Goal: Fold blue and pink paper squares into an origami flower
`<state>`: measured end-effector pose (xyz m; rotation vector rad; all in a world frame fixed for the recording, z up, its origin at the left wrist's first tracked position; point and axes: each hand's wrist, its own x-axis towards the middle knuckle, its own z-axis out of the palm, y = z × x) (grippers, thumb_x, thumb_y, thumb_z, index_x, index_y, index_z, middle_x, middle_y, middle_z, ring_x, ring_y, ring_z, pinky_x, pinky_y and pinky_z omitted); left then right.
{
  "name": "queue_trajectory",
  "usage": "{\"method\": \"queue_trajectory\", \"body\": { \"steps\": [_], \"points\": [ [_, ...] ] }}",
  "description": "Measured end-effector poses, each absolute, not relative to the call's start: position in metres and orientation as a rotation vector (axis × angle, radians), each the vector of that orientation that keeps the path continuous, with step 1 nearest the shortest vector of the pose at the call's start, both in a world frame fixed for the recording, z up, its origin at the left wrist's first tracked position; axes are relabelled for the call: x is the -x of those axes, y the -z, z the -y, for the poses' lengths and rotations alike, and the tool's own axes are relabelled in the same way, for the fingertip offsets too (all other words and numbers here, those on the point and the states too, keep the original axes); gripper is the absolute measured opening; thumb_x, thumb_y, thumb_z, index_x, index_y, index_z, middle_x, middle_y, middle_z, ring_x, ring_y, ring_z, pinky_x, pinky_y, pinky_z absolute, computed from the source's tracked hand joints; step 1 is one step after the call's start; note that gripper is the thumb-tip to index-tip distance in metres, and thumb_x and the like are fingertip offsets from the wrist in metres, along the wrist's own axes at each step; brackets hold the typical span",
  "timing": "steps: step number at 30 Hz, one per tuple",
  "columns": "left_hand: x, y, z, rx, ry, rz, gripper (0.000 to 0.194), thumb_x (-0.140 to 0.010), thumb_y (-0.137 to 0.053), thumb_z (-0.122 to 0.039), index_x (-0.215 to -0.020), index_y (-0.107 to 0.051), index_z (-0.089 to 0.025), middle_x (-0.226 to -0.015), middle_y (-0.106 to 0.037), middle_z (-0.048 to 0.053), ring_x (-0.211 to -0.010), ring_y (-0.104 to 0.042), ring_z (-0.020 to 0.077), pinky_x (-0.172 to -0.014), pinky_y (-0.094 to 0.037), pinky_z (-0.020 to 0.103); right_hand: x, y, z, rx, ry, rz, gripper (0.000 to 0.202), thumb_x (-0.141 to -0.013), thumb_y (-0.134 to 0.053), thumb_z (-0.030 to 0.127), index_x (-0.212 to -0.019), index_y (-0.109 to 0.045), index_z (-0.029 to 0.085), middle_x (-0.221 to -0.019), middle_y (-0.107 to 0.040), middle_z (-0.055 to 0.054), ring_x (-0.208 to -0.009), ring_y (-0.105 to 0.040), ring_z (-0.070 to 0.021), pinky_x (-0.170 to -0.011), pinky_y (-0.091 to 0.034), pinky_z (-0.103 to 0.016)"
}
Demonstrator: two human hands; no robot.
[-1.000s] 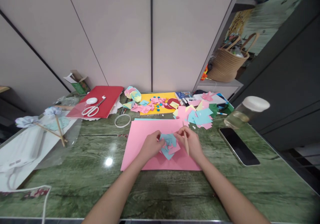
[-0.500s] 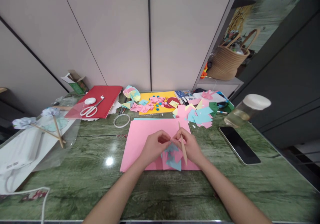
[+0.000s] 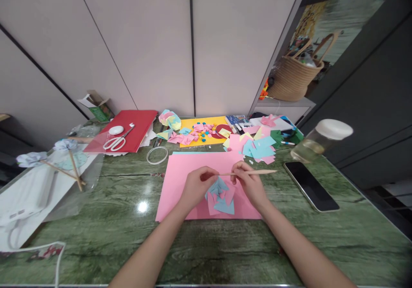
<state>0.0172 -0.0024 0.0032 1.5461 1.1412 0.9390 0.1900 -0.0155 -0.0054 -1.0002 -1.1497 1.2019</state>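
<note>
Between the thumb and fingers of my right hand [image 3: 249,183] is a pale wooden stick [image 3: 262,172] with a pointed end, lying almost level. Its left tip reaches the fingertips of my left hand [image 3: 199,185]. My left hand pinches the upper edge of a blue and pink folded paper piece [image 3: 222,200], which hangs just below the fingers. Underneath lies a stack of pink paper sheets [image 3: 180,165] on the green marbled table [image 3: 193,253].
Behind the sheets are cut paper pieces [image 3: 262,147] and a yellow sheet [image 3: 222,118] with small balls. Scissors [image 3: 116,142] rest on a red folder [image 3: 137,125] at left. A phone [image 3: 310,187] and a lidded jar [image 3: 318,140] stand right. A clear ring [image 3: 157,155] is near the sheets.
The stick has turned from nearly upright to nearly level, its tip now at the left fingertips. My right hand has shifted slightly right, off the folded paper.
</note>
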Motion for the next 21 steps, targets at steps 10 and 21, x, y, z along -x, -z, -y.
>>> {"method": "queue_trajectory", "body": {
  "steps": [10,21],
  "points": [
    [-0.0178,-0.0055,0.0060,-1.633,-1.005,-1.157,0.004,-0.073,-0.049,-0.016,-0.073,-0.051,-0.019,-0.067,-0.054,-0.003,-0.061,-0.053,0.0097,-0.058,-0.042,0.021,-0.1803,0.0078,0.0164,0.907,-1.340,1.015,0.009,-0.075,-0.053,0.021,-0.066,-0.054,0.019,-0.056,-0.055,0.002,-0.057,-0.051,-0.0127,-0.059,-0.040,-0.027],
    [-0.0199,-0.0008,0.0047,-1.589,-0.993,-1.206,0.013,-0.074,-0.052,-0.023,-0.082,-0.060,-0.018,-0.073,-0.063,0.001,-0.067,-0.058,0.0134,-0.065,-0.045,0.025,-0.1784,0.0090,0.0149,0.890,-1.448,0.908,0.008,-0.073,-0.051,0.023,-0.066,-0.052,0.020,-0.054,-0.054,0.002,-0.053,-0.050,-0.0120,-0.056,-0.039,-0.026]
  ]
}}
